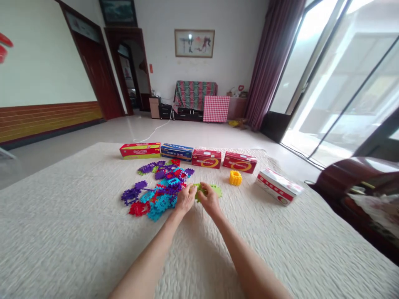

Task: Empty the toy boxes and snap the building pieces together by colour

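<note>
Both hands meet over light green toothed building pieces (215,190) in the middle of the cloth. My left hand (186,198) has its fingers closed on the left end of the green pieces. From the other side, my right hand (209,200) pinches them too, and part of the green shows past its knuckles. My fingers hide how the pieces join. Just left lies a loose heap of purple, red and blue toothed pieces (162,203). A yellow cube built of similar pieces (235,178) stands to the right, apart from my hands.
Behind the heap stand a red and yellow box (140,150), a blue box (177,152) and two red boxes (206,159). A white and red box (279,187) lies at the right. Everything rests on a quilted cream cloth (77,232). Dark wooden furniture (330,178) borders the right side.
</note>
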Motion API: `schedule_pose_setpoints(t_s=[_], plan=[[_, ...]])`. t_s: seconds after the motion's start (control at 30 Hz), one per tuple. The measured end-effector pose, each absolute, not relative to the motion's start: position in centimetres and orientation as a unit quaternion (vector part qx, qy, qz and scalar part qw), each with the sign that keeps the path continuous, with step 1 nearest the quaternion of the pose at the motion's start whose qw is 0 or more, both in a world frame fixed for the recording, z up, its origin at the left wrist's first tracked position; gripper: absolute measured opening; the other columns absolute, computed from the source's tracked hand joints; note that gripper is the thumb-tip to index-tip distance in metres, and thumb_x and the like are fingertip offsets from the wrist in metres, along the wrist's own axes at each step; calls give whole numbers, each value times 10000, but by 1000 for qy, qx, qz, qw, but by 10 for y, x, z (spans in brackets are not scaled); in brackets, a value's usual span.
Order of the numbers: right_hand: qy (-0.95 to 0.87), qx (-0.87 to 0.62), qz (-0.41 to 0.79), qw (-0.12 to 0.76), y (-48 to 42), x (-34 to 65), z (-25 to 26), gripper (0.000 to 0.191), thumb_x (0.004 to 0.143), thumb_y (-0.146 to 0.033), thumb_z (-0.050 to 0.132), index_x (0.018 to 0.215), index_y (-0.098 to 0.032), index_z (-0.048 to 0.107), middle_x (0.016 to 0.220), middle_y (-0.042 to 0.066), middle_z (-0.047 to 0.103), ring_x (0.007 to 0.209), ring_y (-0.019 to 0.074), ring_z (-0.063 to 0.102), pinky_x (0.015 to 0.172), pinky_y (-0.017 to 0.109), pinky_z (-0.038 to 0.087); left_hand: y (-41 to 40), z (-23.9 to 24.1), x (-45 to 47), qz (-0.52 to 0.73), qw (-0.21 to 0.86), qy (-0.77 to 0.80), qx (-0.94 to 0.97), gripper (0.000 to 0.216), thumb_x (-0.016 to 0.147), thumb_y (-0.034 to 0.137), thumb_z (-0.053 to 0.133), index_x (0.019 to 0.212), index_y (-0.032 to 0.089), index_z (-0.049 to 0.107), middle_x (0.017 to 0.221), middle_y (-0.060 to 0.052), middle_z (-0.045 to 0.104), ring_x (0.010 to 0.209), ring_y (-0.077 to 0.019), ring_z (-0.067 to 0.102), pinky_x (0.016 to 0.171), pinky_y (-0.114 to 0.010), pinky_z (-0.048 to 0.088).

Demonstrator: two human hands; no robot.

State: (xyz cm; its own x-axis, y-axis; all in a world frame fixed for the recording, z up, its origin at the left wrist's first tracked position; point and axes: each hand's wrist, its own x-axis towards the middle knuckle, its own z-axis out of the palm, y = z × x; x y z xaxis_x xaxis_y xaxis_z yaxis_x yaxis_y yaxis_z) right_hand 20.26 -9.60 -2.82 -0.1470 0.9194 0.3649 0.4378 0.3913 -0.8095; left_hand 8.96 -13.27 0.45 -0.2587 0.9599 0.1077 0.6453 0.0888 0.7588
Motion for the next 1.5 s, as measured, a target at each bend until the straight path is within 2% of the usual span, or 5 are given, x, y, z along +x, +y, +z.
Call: schedule_pose_setpoints(t_s=[0.3, 0.57, 1.03, 1.23, 1.5], plan=[[-693, -499, 166, 494, -57, 242, -8, 346, 775, -229, 450, 1083, -157, 590, 1140, 157, 603, 1099, 282, 547, 958, 493, 412, -78, 9, 128, 337, 133, 730, 579, 270, 896, 242, 454, 1079, 139, 625, 1029, -148, 697, 1012, -236, 634, 885, -319, 464], [-774, -373, 93, 503, -77, 209, -27, 283, 839, -137, 391, 1030, -202, 590, 1087, 96, 619, 1069, 221, 549, 954, 406, 430, -84, -4, 61, 339, 44, 727, 596, 372, 892, 168, 419, 1230, 143, 573, 1202, -106, 643, 1151, -167, 567, 1021, -263, 416], [-925, -295, 60, 232, -14, 27, 11, 313, 860, -155, 459, 1107, -215, 640, 1119, 54, 664, 1054, 175, 586, 947, 265, 404, -74, -18, -170, 214, -8, 859, 465, 269, 789, 198, 554, 1023, 216, 685, 1092, -82, 672, 1086, -216, 597, 967, -280, 433], [-931, -339, 14, 133, 12, -39, 0, 251, 837, -234, 494, 961, -164, 701, 1078, 148, 650, 1057, 283, 563, 904, 389, 403, -53, -27, -198, 171, 11, 884, 435, 515, 678, 480, 640, 1046, 120, 658, 1170, -180, 617, 1132, -322, 555, 902, -335, 458], [-917, -390, -13, 77, 17, -66, -12, 264, 811, -245, 551, 995, -145, 711, 1126, 200, 617, 1119, 348, 501, 940, 499, 318, -55, -18, -192, 140, 21, 877, 459, 484, 666, 533, 610, 954, 153, 692, 1129, -178, 650, 1142, -323, 553, 863, -326, 465]])
